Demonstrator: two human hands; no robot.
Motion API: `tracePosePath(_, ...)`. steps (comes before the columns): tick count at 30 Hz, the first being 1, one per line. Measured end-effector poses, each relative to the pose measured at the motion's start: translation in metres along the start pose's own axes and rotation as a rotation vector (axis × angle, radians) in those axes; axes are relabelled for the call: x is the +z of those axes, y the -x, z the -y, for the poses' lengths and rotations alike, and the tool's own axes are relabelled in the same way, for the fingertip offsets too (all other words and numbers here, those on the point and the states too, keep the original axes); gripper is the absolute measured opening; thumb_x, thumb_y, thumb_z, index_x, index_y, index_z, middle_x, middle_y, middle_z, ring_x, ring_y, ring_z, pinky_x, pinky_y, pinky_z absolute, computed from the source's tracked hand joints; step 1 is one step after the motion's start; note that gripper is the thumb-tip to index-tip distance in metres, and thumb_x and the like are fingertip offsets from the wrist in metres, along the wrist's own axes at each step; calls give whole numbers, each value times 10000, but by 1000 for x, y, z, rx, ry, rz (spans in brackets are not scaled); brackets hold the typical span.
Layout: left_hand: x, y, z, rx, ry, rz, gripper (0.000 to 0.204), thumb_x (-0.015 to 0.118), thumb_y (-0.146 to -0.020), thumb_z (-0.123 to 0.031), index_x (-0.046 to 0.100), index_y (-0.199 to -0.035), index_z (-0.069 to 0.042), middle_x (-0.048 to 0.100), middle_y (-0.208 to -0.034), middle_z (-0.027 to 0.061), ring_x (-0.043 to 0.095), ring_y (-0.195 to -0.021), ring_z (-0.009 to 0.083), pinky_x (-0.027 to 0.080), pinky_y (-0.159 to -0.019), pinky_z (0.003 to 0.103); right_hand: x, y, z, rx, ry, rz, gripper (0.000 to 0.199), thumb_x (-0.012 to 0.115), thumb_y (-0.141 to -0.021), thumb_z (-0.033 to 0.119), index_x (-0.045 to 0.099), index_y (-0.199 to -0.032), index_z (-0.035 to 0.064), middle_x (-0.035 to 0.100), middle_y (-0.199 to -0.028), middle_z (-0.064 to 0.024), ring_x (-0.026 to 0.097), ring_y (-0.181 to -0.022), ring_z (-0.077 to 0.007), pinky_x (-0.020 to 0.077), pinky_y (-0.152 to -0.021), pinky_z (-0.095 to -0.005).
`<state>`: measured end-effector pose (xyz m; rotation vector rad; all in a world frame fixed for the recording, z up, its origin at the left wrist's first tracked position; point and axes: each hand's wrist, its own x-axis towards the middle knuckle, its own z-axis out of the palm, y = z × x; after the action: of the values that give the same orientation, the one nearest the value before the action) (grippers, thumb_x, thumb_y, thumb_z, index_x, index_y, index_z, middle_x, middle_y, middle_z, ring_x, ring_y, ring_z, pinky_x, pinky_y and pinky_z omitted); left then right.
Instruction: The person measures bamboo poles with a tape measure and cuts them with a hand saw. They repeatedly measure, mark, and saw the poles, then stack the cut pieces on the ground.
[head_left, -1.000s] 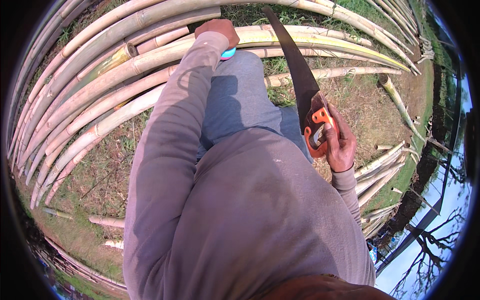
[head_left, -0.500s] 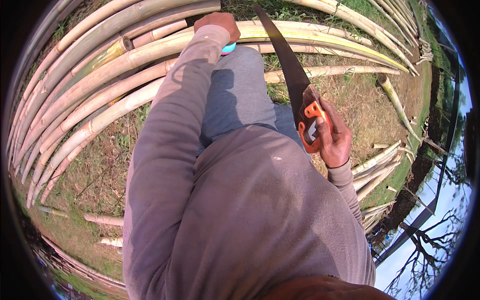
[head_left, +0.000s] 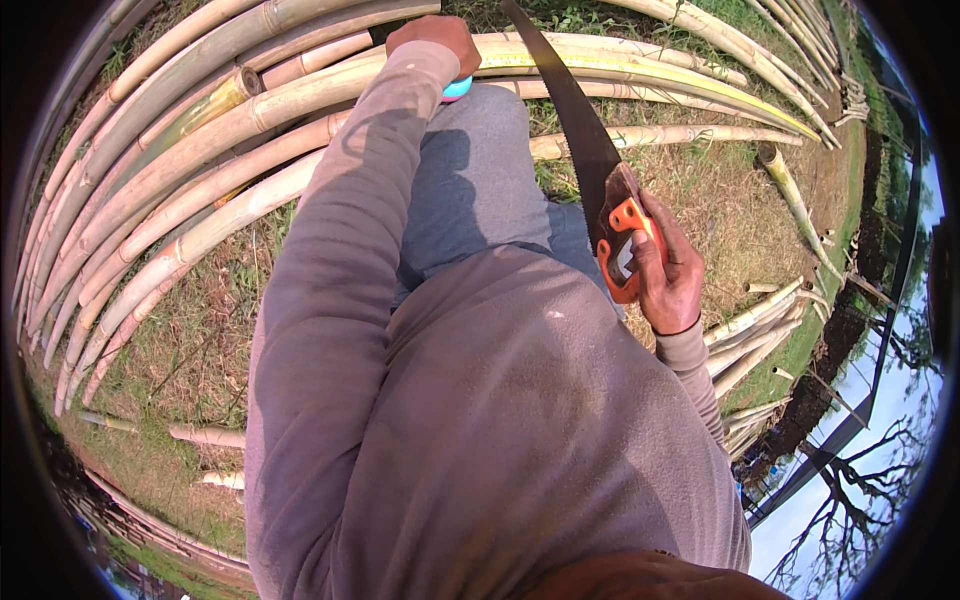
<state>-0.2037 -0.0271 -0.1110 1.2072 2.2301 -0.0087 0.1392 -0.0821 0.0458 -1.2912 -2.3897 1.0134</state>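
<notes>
My left hand [head_left: 432,42] is closed at the top centre, over a long bamboo pole [head_left: 320,88]. Below its wrist shows the blue and pink case of a tape measure [head_left: 457,89]; the rest is hidden by the hand. From there the yellow tape blade [head_left: 640,70] runs out to the right along the pole. My right hand [head_left: 671,278] grips the orange handle of a handsaw [head_left: 580,130]. The dark toothed blade points up and away, its tip near the top edge, passing in front of the poles in this view.
Several bamboo poles [head_left: 150,185] lie side by side across the left and far side. My bent knee [head_left: 480,130] is just below the left hand. Cut bamboo pieces [head_left: 755,325] lie in a heap at right, with a single pole [head_left: 795,205] beyond on dry grass [head_left: 715,215].
Almost nothing differs. The left hand and tape measure have shifted very slightly; the saw is held in the same place.
</notes>
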Motion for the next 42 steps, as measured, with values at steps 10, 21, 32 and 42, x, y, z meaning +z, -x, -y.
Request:
tracePosePath(10, 2, 1, 0, 3, -11, -15, 461, 625, -900, -404, 707, -1278, -153, 682, -1329, 138, 644, -1230, 352, 530, -1005, 495, 0, -4, 2, -31, 93, 13, 399, 611, -1004, 134, 607, -1335, -90, 672, -1282, -280, 670, -1207, -364, 534, -1000, -398)
tracePosePath(21, 0, 3, 0, 10, -24, 13, 480, 611, -900, -395, 676, -1313, -158, 675, -1338, 137, 639, -1234, 342, 518, -1024, 496, 3, -7, 3, 4, 62, 20, 395, 602, -983, 89, 604, -1337, -87, 674, -1271, -284, 680, -1192, -368, 537, -990, -398)
tracePosePath(32, -1, 3, 1, 13, -20, 13, 470, 601, -900, -388, 684, -1300, -156, 669, -1350, 126, 629, -1250, 337, 520, -1014, 485, 0, -13, 9, -27, 100, 29, 385, 583, -994, 91, 600, -1333, -90, 677, -1255, -288, 681, -1183, -384, 535, -988, -395)
tracePosePath(42, 1, 4, 1, 4, -14, -10, 465, 605, -892, -383, 697, -1284, -149, 685, -1323, 127, 644, -1228, 341, 523, -1009, 486, 0, -14, 12, 32, 76, 43, 384, 584, -986, 84, 606, -1337, -71, 680, -1253, -281, 689, -1169, -381, 546, -964, -394)
